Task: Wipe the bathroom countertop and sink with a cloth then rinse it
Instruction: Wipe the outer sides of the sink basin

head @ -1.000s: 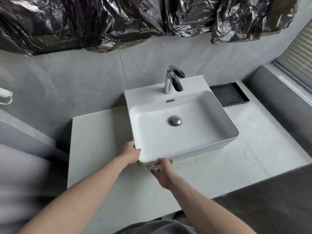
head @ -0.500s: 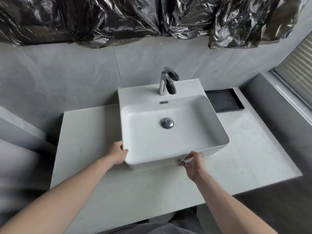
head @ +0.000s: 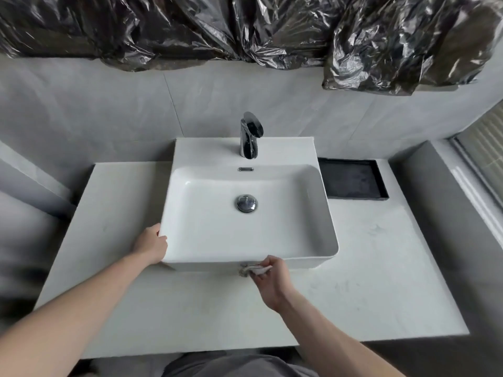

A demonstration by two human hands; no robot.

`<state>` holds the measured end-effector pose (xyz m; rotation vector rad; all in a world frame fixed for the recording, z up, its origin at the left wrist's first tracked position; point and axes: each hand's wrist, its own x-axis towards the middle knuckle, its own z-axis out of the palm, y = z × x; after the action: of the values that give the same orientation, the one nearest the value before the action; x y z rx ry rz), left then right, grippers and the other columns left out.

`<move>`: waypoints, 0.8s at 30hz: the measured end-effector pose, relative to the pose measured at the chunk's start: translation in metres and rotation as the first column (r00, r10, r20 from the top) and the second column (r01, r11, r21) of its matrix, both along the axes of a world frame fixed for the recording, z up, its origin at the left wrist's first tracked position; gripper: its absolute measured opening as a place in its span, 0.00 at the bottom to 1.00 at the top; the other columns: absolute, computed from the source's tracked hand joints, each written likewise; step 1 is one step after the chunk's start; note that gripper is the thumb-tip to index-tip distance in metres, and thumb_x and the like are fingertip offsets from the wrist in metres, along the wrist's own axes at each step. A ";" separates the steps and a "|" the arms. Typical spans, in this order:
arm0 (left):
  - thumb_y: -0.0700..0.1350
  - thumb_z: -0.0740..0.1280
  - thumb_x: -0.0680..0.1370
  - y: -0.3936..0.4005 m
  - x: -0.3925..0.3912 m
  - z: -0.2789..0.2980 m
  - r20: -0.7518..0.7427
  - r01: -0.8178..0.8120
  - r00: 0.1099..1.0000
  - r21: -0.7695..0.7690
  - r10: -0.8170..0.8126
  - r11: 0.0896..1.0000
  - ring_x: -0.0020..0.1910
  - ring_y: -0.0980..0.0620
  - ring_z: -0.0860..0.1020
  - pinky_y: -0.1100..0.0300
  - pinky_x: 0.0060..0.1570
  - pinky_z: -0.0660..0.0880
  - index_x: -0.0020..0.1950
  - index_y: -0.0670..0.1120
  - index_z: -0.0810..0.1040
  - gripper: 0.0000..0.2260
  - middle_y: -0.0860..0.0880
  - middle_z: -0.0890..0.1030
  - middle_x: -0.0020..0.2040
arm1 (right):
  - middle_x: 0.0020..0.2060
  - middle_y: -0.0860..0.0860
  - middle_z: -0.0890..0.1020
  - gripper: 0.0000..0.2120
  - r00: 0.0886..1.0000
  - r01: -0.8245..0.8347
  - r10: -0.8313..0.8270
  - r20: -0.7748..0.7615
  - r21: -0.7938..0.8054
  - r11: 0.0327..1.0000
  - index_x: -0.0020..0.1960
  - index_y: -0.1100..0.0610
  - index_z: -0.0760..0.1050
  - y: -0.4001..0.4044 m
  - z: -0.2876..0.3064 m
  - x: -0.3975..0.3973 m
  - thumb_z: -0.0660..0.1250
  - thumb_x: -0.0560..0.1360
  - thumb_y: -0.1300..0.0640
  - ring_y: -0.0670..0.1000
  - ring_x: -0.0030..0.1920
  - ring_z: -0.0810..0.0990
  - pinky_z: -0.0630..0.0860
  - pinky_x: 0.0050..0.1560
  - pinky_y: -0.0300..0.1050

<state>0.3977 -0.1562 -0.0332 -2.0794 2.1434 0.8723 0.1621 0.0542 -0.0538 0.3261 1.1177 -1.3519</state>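
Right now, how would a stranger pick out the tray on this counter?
Find the white rectangular ceramic basin in the middle of the pale stone countertop. Just right of its back corner, against the grey wall, lies the shallow black rectangular tray, the only dark thing on the counter.

Both forearms are bare from the bottom edge of the view to the wrists, with no sleeve, cuff, watch or band showing anywhere along them. The left hand (head: pixel 150 244) and the right hand (head: pixel 272 278) are bare too: no gloves and no rings that can be made out (the fingers are small and partly turned away). Low in the centre of the view, between the two arms and below the counter's front edge, lies a rounded fold of plain grey garment (head: pixel 234 365), smooth cloth without print or seam visible.
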 end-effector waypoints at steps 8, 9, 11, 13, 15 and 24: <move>0.42 0.62 0.81 0.035 -0.006 -0.013 0.154 -0.126 0.979 -0.043 0.131 0.991 0.62 0.34 0.77 0.49 0.58 0.73 0.66 0.41 0.73 0.14 0.37 0.79 0.64 | 0.42 0.56 0.76 0.10 0.977 0.124 -0.104 -0.184 0.103 0.987 0.47 0.59 0.72 0.062 -0.008 -0.113 0.60 0.68 0.69 0.56 0.42 0.75 0.74 0.47 0.45; 0.41 0.63 0.80 0.039 -0.009 -0.012 0.158 -0.149 0.975 -0.034 0.153 0.988 0.65 0.35 0.75 0.49 0.60 0.72 0.69 0.41 0.70 0.17 0.37 0.77 0.66 | 0.40 0.55 0.73 0.10 0.969 0.135 -0.105 -0.222 0.122 0.983 0.45 0.58 0.71 0.064 -0.007 -0.121 0.60 0.68 0.70 0.55 0.40 0.73 0.71 0.43 0.45; 0.41 0.63 0.79 0.049 -0.018 -0.010 0.159 -0.192 0.968 -0.037 0.196 0.981 0.71 0.37 0.70 0.48 0.66 0.69 0.74 0.40 0.64 0.23 0.37 0.71 0.72 | 0.37 0.54 0.70 0.13 0.950 0.098 -0.050 -0.308 0.144 0.985 0.46 0.55 0.67 0.066 -0.004 -0.135 0.58 0.69 0.72 0.56 0.36 0.69 0.66 0.38 0.45; 0.43 0.63 0.80 0.059 -0.027 -0.005 0.163 -0.197 0.966 -0.032 0.200 0.980 0.77 0.40 0.62 0.48 0.72 0.65 0.80 0.40 0.55 0.31 0.39 0.62 0.78 | 0.40 0.58 0.72 0.15 0.928 -0.007 0.057 -0.368 0.136 0.991 0.49 0.55 0.64 0.068 0.000 -0.142 0.59 0.66 0.69 0.59 0.39 0.69 0.65 0.37 0.46; 0.46 0.64 0.80 0.068 -0.037 -0.002 0.169 -0.197 0.966 -0.013 0.196 0.980 0.79 0.41 0.57 0.47 0.75 0.62 0.82 0.39 0.47 0.37 0.40 0.55 0.81 | 0.43 0.61 0.74 0.19 0.883 -0.088 0.145 -0.446 0.146 0.985 0.52 0.54 0.64 0.071 0.005 -0.141 0.60 0.63 0.66 0.59 0.41 0.72 0.69 0.39 0.47; 0.69 0.70 0.70 0.087 -0.060 0.009 0.245 -0.194 0.955 0.082 0.169 0.978 0.82 0.41 0.46 0.47 0.78 0.56 0.81 0.40 0.37 0.59 0.43 0.39 0.82 | 0.46 0.59 0.73 0.18 0.802 -0.193 0.200 -0.563 0.074 0.979 0.50 0.53 0.62 0.082 0.026 -0.135 0.60 0.61 0.63 0.55 0.42 0.70 0.71 0.38 0.43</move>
<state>0.3374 -0.0691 -0.0245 -2.2250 1.7727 0.6912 0.0270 0.1358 -0.0275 -0.2090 1.6076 -1.2855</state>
